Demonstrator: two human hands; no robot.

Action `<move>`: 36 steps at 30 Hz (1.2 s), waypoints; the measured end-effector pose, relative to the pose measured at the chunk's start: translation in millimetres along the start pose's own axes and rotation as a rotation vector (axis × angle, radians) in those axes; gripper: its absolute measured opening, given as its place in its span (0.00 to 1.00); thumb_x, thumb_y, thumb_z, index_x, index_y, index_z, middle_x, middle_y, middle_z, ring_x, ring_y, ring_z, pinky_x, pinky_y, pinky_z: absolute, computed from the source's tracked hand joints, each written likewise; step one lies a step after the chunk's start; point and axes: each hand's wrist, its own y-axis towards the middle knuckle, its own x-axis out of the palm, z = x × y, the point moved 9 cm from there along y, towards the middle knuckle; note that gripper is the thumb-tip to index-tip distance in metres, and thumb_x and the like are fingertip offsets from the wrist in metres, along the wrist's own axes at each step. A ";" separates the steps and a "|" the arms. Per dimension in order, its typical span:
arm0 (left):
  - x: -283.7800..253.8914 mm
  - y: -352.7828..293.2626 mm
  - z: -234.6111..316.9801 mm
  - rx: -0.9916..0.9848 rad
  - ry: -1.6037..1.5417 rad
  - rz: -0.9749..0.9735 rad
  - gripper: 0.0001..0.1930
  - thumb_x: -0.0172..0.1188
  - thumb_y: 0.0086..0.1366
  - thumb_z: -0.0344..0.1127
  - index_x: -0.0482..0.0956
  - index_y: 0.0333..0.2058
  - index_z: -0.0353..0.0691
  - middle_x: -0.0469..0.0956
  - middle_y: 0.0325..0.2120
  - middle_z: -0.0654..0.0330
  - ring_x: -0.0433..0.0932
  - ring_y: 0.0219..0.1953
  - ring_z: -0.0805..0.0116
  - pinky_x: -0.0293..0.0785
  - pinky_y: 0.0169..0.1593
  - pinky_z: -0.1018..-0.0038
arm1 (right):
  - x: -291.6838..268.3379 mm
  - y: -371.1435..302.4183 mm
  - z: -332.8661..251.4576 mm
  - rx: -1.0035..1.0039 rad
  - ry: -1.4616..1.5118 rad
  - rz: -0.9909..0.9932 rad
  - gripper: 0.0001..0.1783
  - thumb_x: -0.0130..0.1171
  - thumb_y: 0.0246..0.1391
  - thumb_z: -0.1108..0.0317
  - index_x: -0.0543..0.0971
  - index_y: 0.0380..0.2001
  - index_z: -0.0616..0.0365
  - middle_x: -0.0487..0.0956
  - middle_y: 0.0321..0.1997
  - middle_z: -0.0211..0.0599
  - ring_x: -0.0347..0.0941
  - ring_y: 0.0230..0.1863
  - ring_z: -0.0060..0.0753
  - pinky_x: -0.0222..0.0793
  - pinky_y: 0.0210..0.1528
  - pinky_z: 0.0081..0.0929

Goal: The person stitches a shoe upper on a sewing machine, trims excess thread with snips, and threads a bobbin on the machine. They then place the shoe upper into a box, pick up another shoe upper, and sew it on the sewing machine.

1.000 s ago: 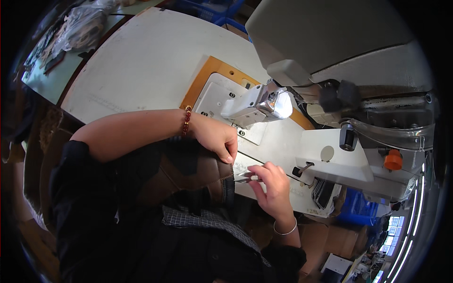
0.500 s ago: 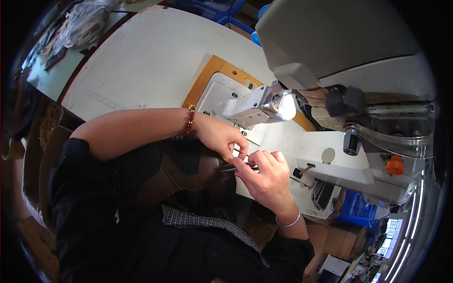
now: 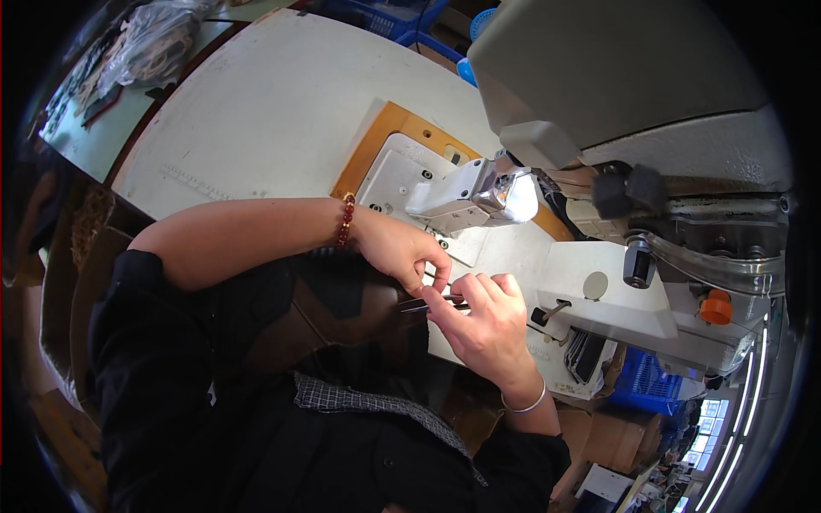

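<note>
My left hand (image 3: 400, 250), with a beaded bracelet on its wrist, has thumb and forefinger closed in a pinch. What they pinch, if anything, is too small to make out. Close against it, my right hand (image 3: 489, 329) is closed around a slim dark tool with thin pointed metal ends (image 3: 414, 305), like a pair of tweezers. Its tips stick out to the left, above my lap, and its other end is hidden by the fingers. Both hands are at the near edge of a sewing machine, below its bright lit needle area (image 3: 517, 201).
The grey machine head (image 3: 624, 68) overhangs on the right, with an orange knob (image 3: 715, 307) lower down. A white metal plate (image 3: 398, 167) sits on an orange-brown board (image 3: 376, 137) on the white table (image 3: 265, 103). Blue crates (image 3: 647, 380) and a plastic bag (image 3: 158, 43) lie around.
Almost nothing differs. Both hands stay together in the same place; the tips of the slim tool look slightly shifted, and the whole view has moved a touch.
</note>
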 end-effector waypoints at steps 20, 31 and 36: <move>-0.2 3.5 -6.3 -0.005 0.012 0.017 0.11 0.61 0.65 0.31 0.75 0.45 0.38 0.76 0.22 0.69 0.68 0.24 0.84 0.61 0.30 0.78 | -7.6 4.4 -6.7 -0.116 -0.027 0.054 0.18 0.66 0.43 0.68 0.85 0.42 0.43 0.70 0.28 0.22 0.68 0.28 0.23 0.60 0.39 0.34; -1.0 1.2 -3.8 -0.023 0.008 0.010 0.14 0.59 0.61 0.27 0.74 0.46 0.36 0.75 0.25 0.68 0.69 0.27 0.82 0.65 0.33 0.77 | 19.7 -6.9 21.4 0.101 0.348 0.024 0.22 0.74 0.39 0.65 0.84 0.43 0.46 0.74 0.29 0.25 0.71 0.29 0.28 0.62 0.37 0.33; -1.8 1.7 -4.7 -0.020 0.022 0.026 0.13 0.60 0.60 0.26 0.74 0.44 0.35 0.76 0.26 0.67 0.70 0.28 0.81 0.66 0.33 0.77 | 34.0 -18.0 28.9 0.167 0.437 0.039 0.21 0.74 0.41 0.65 0.83 0.43 0.47 0.75 0.29 0.26 0.73 0.27 0.31 0.63 0.32 0.32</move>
